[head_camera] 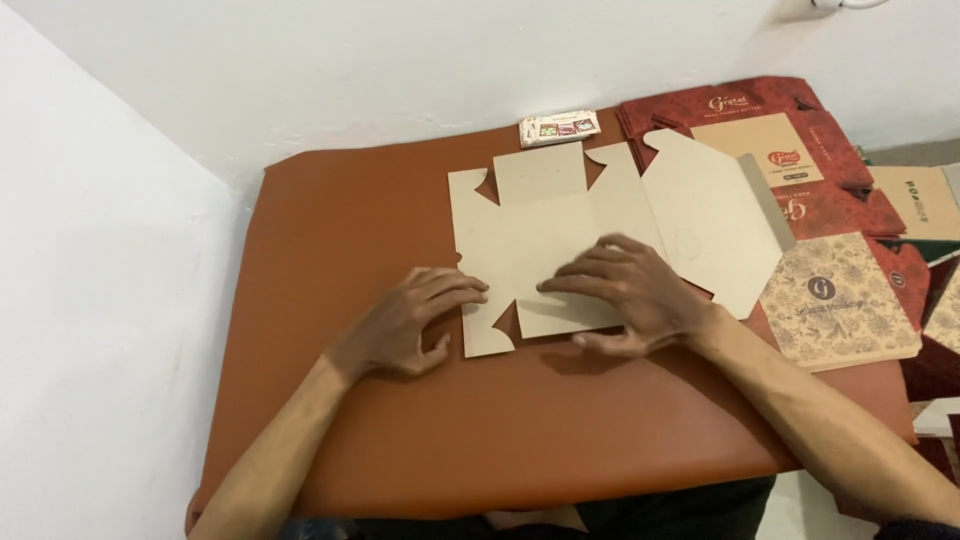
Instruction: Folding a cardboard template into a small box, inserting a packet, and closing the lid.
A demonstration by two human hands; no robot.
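Pressing: I had both palms down on an unfolded cardboard box blank (560,235), plain side up, lying flat on the brown table mat (340,400).
Left hand: my left hand (410,320) rested at the blank's near-left edge, fingers spread and loose, tips just touching the card by a notch, gripping nothing.
Right hand: my right hand (630,295) lay flat across the near middle panel, fingers stretched leftward, pressing the card down rather than holding it.
Blank's place: it sat in the middle to far part of the mat, its wide pointed flap (715,225) reaching right.
Step, as I judged it: flattening and steadying the blank before creasing; no panel stood up yet.
Next move, as I judged it: it called for a firm press along one score line while the other fingers lifted the nearest flap, kept square so the crease ran true.
Count, blanks under my hands: one.
Count, hands: two, both mine.
Count, printed stacks: one dark red stack of flat cartons (760,130) far right; one beige patterned stack (840,300) near right; how many sheets each held I could not tell.
Count, small items: one small stack of printed cards (559,127) at the mat's far edge.
Further right: edges of more packaging, cut off by the frame.
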